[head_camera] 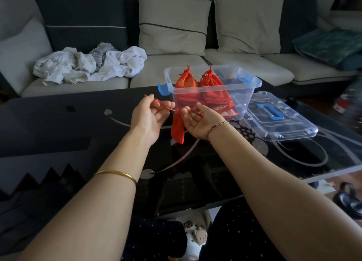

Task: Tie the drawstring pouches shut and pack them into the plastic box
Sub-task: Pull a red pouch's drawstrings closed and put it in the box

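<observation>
Red cloth pouch (pixel 177 130) hangs between both hands over the table (pixel 78 123), just in front of the plastic box (pixel 238 102); on head cam I read it as limp and light. Left hand (pixel 150 114) pinches one end of the cord (pixel 170 109), right hand (pixel 195 119) curls on the other by the neck. Best hold: cord or neck, the body will just sag.

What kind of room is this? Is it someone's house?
Most likely a living room in a home: a long sofa with loose cushions, a low dark glass table in front of it, and a heap of crumpled clothes on the seat.
</observation>
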Tool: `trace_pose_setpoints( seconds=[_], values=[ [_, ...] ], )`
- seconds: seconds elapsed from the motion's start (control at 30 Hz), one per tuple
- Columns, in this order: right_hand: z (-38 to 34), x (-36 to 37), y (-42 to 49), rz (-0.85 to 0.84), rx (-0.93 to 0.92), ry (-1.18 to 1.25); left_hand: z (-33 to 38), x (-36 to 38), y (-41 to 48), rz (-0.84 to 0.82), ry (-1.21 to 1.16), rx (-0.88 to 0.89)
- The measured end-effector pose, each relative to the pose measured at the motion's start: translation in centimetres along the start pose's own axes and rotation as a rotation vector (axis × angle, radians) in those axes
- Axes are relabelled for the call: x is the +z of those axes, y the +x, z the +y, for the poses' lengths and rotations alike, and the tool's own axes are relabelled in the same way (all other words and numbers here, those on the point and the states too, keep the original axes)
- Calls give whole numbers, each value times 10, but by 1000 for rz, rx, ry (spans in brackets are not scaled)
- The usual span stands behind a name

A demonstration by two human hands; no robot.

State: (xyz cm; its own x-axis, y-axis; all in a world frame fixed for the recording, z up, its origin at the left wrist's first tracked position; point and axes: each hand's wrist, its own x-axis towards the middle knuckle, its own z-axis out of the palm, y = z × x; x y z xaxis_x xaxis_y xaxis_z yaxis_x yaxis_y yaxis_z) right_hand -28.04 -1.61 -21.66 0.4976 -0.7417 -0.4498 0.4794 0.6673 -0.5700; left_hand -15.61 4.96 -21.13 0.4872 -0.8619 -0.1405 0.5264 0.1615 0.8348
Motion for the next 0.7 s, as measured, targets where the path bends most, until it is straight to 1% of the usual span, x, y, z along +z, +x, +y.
trace_pose_setpoints(
  seconds=[0.13, 0.23, 0.3, 0.37, 0.47, 0.53, 0.6, 0.7],
  values=[
    [-4, -6, 4, 115, -31, -37, 1, -1, 5, 65, -120, 4],
    [-7, -10, 7, 166, -48, -55, 0, 1, 6, 86, -96, -21],
    [-8, -10, 8, 181, -83, -75, -1, 4, 6, 105, 26, -18],
    [-8, -9, 9, 162, -145, -125, -3, 3, 4, 81, 238, -1],
    [-9, -5, 5, 68, -296, -293, -6, -1, 1, -62, 560, 0],
    [-9, -1, 0, -10, -385, -422, -8, -3, 0, -153, 733, 4],
    [-7, 3, -5, -62, -451, -529, -8, -3, -1, -215, 817, 16],
    [-4, 8, -7, -82, -478, -615, -9, -1, 0, -225, 837, 26]
  ],
)
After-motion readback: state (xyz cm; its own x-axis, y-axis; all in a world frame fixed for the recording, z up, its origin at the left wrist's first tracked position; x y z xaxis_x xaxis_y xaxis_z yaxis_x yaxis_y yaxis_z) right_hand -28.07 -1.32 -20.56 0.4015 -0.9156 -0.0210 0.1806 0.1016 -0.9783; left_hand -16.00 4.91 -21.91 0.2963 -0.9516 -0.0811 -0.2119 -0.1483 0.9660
